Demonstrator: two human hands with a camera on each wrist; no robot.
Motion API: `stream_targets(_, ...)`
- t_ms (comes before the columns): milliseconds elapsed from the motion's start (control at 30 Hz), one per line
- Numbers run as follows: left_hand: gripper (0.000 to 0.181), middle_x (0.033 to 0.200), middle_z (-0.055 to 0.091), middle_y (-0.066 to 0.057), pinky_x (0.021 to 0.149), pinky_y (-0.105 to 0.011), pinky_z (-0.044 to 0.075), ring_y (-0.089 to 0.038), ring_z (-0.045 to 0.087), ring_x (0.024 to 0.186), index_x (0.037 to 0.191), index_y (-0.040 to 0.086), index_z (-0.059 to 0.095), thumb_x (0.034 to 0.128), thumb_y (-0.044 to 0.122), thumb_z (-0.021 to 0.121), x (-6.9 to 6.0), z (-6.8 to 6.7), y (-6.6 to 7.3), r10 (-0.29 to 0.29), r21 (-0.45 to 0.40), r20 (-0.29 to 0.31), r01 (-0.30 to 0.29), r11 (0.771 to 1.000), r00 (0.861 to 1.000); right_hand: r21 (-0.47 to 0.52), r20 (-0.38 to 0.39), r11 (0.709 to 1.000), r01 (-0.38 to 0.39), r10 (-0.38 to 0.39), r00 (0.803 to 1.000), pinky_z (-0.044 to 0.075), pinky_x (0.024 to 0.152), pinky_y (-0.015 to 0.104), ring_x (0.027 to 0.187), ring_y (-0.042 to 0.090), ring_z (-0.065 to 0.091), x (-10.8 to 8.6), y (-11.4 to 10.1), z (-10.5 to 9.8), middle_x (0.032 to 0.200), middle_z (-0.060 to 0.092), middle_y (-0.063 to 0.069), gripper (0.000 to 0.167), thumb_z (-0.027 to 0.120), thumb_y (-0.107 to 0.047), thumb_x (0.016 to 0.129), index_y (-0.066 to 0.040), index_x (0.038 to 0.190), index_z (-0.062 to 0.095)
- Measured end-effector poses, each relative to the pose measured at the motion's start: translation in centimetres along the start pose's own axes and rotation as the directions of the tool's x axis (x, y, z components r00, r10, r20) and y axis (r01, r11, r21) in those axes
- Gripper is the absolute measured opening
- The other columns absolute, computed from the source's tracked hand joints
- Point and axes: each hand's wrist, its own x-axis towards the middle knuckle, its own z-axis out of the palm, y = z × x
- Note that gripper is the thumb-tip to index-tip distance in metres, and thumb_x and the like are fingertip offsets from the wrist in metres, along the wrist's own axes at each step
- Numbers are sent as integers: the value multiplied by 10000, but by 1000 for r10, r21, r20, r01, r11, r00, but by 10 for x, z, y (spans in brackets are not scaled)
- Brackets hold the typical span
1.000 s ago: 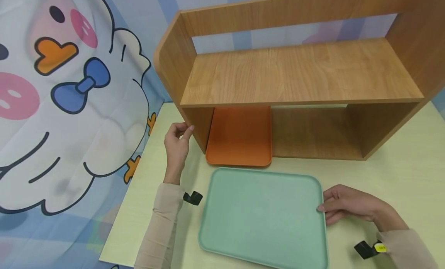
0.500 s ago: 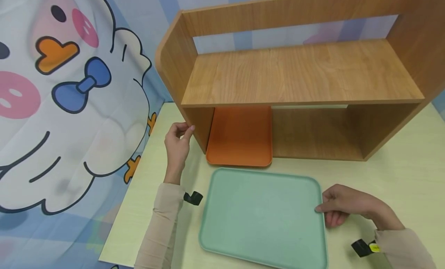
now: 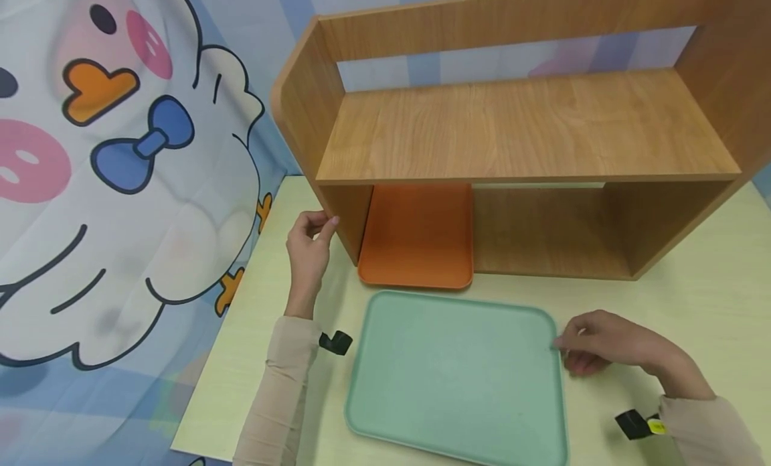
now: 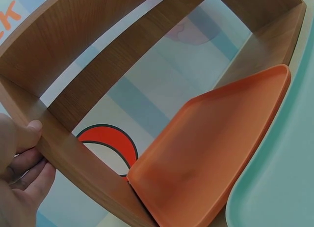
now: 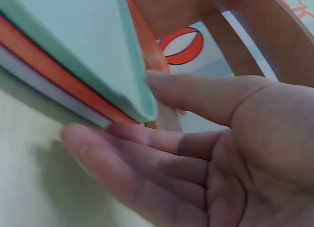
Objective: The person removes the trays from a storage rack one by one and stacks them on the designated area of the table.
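My left hand (image 3: 309, 248) pinches the front edge of the left side panel of a wooden shelf (image 3: 524, 128); in the left wrist view the thumb (image 4: 33, 127) lies on the panel's edge. An orange tray (image 3: 418, 238) sits in the lower left of the shelf, its front end sticking out slightly. In front lies a green tray (image 3: 458, 379). In the right wrist view it tops a stack, over an orange tray (image 5: 59, 77) and a pale tray (image 5: 51, 84). My right hand (image 3: 620, 345) is at its right side, thumb touching the rim and fingers extended beside the stack's corner.
The shelf stands on a pale yellow table (image 3: 693, 305). Its right side panel (image 3: 668, 211) and upper board rise over the lower space. A patterned cloth (image 3: 132, 252) with a cartoon bird hangs at the left and behind.
My right hand has shifted a little up along the green tray's right edge, and its grip on the rim has loosened. The left hand stays on the shelf panel.
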Motion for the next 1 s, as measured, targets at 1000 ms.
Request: stream_targets(1000, 250, 1044, 621, -68, 869, -320, 471, -168, 592, 1002, 1077, 61, 599, 908, 234, 662, 0, 1, -3, 1, 0, -1, -1, 1000, 1000, 111, -320, 972, 207, -162, 933, 468, 870, 147, 1065, 124, 658, 38, -17, -4, 1243, 632, 174, 564, 597, -335, 942, 39, 1343, 463)
